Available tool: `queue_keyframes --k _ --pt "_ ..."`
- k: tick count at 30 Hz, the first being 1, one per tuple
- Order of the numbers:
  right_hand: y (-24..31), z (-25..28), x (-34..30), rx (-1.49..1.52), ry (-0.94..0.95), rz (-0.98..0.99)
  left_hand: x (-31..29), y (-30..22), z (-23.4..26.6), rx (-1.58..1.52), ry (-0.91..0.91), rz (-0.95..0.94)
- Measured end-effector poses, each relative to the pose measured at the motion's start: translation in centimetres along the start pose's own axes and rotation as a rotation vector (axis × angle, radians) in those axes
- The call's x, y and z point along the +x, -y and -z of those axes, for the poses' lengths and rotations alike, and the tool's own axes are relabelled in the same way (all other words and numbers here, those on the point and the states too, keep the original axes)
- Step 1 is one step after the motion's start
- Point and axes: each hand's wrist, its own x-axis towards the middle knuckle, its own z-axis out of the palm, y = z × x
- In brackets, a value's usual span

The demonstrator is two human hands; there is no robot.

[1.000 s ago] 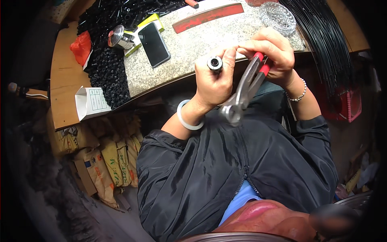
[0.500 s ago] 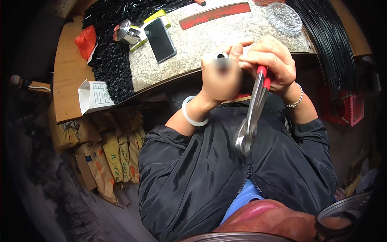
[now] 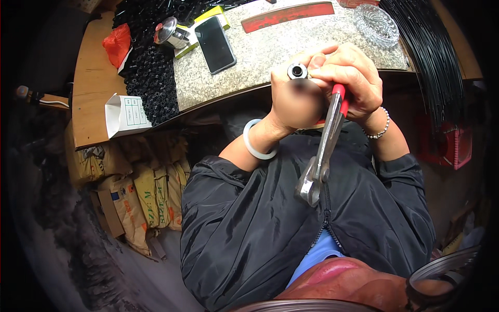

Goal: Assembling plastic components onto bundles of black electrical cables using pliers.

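Above my lap, close to the table's front edge, both hands meet. My left hand [image 3: 291, 104] is closed around a metal tube-like piece [image 3: 298, 71]; its round end with a dark hole points up out of the fist. Part of this hand is blurred. Pliers [image 3: 327, 140] with red handles are tucked in my right hand [image 3: 356, 78], their metal jaws hanging down in front of my dark jacket. The right fingertips and thumb are pinched together beside the tube's end. Whatever small thing lies between them is hidden.
On the stone-patterned table top [image 3: 275, 44] lie a phone [image 3: 215, 45], a red strip [image 3: 287, 17] and a glass ashtray [image 3: 376, 25]. Black small parts [image 3: 158, 93] are heaped left, beside a white box [image 3: 127, 117] and a metal pot [image 3: 172, 33]. Black rods [image 3: 434, 57] overhang at right.
My left hand has shifted slightly right, and the tube's round end now shows more fully. The pliers' jaws have swung a little to the left and down. The view has shifted slightly.
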Motion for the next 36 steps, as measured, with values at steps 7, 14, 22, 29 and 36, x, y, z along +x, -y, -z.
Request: queue_keyframes --k 7,14,22,29,36 --pt "-0.8 0.0 0.2 -0.060 0.014 0.082 0.4 0.4 -0.1 -0.001 -0.018 -0.075" --pt "-0.5 0.8 1.8 0.290 0.178 -0.528 0.6 0.3 0.4 0.039 -0.003 -0.037" --pt "1.5 6.4 2.5 0.517 0.713 -1.135 1.5 -1.7 1.6 -0.221 -0.212 0.151" --pt "1.7 7.7 3.3 0.334 1.011 -1.011 2.2 -1.1 1.6 -0.132 -0.195 0.073" --pt "2.6 8.6 6.9 0.216 1.087 -1.028 2.2 0.1 2.0 -0.020 -0.097 -0.065"
